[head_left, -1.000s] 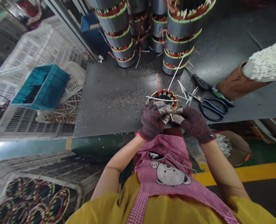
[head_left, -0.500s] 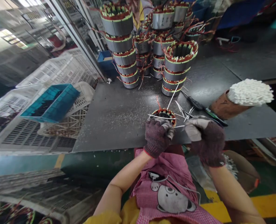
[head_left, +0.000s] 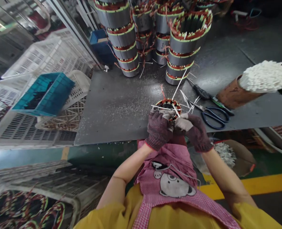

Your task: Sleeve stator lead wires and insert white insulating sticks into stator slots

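A small wound motor stator (head_left: 168, 106) with red copper windings lies on the steel table, with my left hand (head_left: 158, 128) in a dark knit glove gripping its near rim. My right hand (head_left: 192, 131) pinches a thin white slot wedge (head_left: 176, 110) at the stator's near right edge. Another long wedge lies across the stator's top. Loose white wedges (head_left: 185, 98) lie just beyond it. Scissors (head_left: 214, 116) and a screwdriver (head_left: 201, 93) are to the right of my right hand. A brown pot (head_left: 233, 93) holds a dense bundle of white wedges.
Stacks of large wound stators (head_left: 181, 47) stand at the table's back. The table's front edge (head_left: 107, 142) runs just beyond my forearms. A teal basket (head_left: 44, 93) and white crates (head_left: 36, 60) are at left, and a crate of wound stators (head_left: 24, 205) is at lower left.
My right hand has moved left from beside the stator to its rim, bringing the white wedge in. The stator and my left hand stay together, and the view has shifted slightly.
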Available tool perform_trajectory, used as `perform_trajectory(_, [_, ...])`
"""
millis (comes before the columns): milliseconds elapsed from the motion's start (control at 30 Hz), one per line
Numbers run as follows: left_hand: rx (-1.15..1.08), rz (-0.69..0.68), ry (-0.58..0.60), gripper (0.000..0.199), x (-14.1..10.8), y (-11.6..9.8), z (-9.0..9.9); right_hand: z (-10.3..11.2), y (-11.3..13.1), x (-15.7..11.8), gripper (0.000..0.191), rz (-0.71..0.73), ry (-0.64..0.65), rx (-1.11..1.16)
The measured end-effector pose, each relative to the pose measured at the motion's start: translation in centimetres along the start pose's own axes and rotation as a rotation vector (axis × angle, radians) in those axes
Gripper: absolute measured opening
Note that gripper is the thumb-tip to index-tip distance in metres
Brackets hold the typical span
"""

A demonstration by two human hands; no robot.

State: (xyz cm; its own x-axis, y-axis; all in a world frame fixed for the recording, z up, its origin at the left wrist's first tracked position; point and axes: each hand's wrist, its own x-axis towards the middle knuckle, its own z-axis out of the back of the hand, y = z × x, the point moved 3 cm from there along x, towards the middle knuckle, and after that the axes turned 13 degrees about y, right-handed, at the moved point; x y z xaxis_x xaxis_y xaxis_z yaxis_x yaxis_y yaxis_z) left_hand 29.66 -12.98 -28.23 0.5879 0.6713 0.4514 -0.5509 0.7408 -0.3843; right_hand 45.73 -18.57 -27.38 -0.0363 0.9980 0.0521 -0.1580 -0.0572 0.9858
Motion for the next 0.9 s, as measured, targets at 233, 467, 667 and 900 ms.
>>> perform_trajectory(233, [-0.056, 0.082, -0.147, 0.008, 1.1, -0.9, -0.1, 8.7, 1.4, -0.5, 0.028, -0.112, -0.227, -0.781])
perform_trajectory(467, [-0.045, 0.168, -0.147, 0.023, 1.8, -1.3, -0.9, 13.7, -1.0, -0.6, 0.013, -0.408, -0.042, -1.315])
perform_trajectory(667, [-0.081, -0.001, -0.053, 0.030, 0.0, -0.2, 0.4, 14.1, -0.6, -1.1, 0.010, -0.395, -0.030, -1.196])
perform_trajectory(900, [0.009, 0.051, -0.167, 0.036, 1.0, -0.7, -2.0, 14.0, 0.5, -2.2, 0.009, -0.457, -0.131, -1.096])
